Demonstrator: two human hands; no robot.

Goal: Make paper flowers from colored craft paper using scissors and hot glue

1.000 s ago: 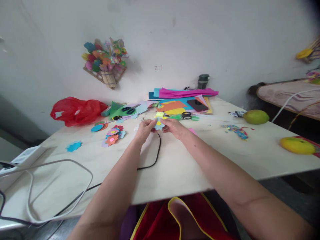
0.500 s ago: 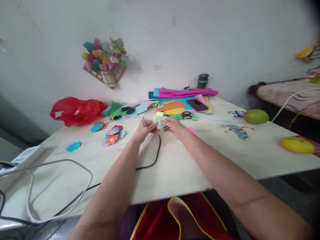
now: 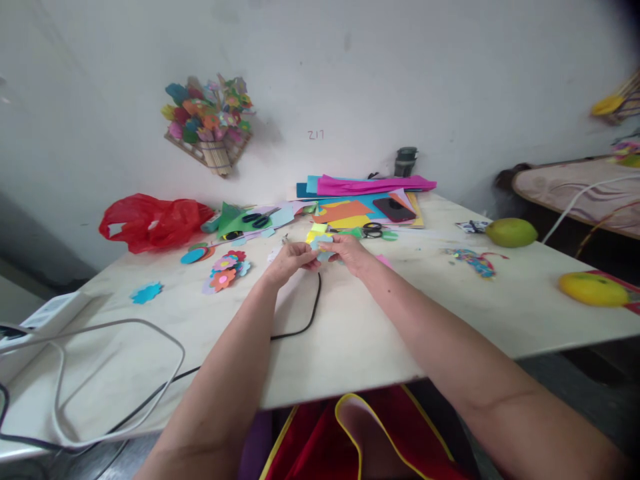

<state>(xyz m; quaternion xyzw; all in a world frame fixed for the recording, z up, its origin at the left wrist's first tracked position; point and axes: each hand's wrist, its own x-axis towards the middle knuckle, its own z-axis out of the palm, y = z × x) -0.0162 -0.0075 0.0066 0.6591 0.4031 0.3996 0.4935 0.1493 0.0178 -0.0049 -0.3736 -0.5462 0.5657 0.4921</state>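
Note:
Between my two hands is a small light-blue paper flower (image 3: 321,245), held above the middle of the table. My left hand (image 3: 295,259) pinches its left edge, thumb on top. My right hand (image 3: 349,252) grips the right side, its thumb and fingertips over the yellow centre, which is mostly covered. Just beyond lie a yellow paper pad (image 3: 317,231) and black-handled scissors (image 3: 373,231). To the left rests a pile of finished-looking paper flowers (image 3: 225,270) in orange, pink and red, near blue and orange paper discs (image 3: 194,255) and a blue paper flower shape (image 3: 147,293).
A red plastic bag (image 3: 155,223) and dark scissors (image 3: 256,220) lie at the back left. Coloured paper sheets (image 3: 345,212) and a phone (image 3: 395,209) are at the back. Two mangoes, one green (image 3: 511,232), one yellow (image 3: 593,289), sit right. A black cable (image 3: 317,307) loops between my forearms.
The light-blue flower has tilted slightly, and my right thumb and fingers now cover more of its yellow centre. Both hands stay nearly in the same place.

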